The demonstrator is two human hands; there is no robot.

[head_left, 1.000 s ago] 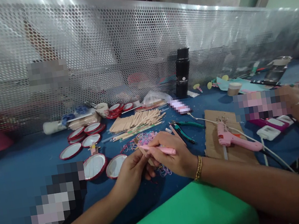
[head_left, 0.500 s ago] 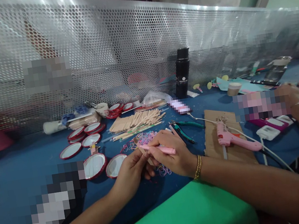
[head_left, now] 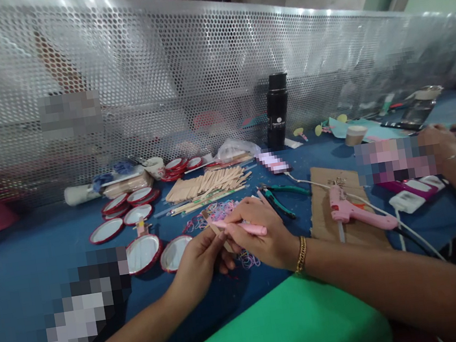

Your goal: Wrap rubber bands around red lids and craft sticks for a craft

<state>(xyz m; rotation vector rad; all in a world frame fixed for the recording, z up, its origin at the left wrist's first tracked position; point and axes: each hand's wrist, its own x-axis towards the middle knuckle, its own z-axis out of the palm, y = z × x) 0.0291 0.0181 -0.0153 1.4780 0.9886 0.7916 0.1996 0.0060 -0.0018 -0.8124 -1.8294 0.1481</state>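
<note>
My left hand pinches a flat wooden stick, which points up and away. My right hand is closed around a pink pen, its tip against or very close to the stick. Both hands meet above a pile of colourful rubber bands. Just left of them lie white-lined red lids. Behind the bands is a heap of wooden sticks. Teal-handled pliers rest right of the pile.
A pink glue gun lies on cardboard at the right, with cables around it. A black bottle stands by the perforated metal screen. Another person's hands are at the far right. Green material lies in front.
The view has shifted very slightly. Both hands keep nearly the same pose, with the pen still at the stick.
</note>
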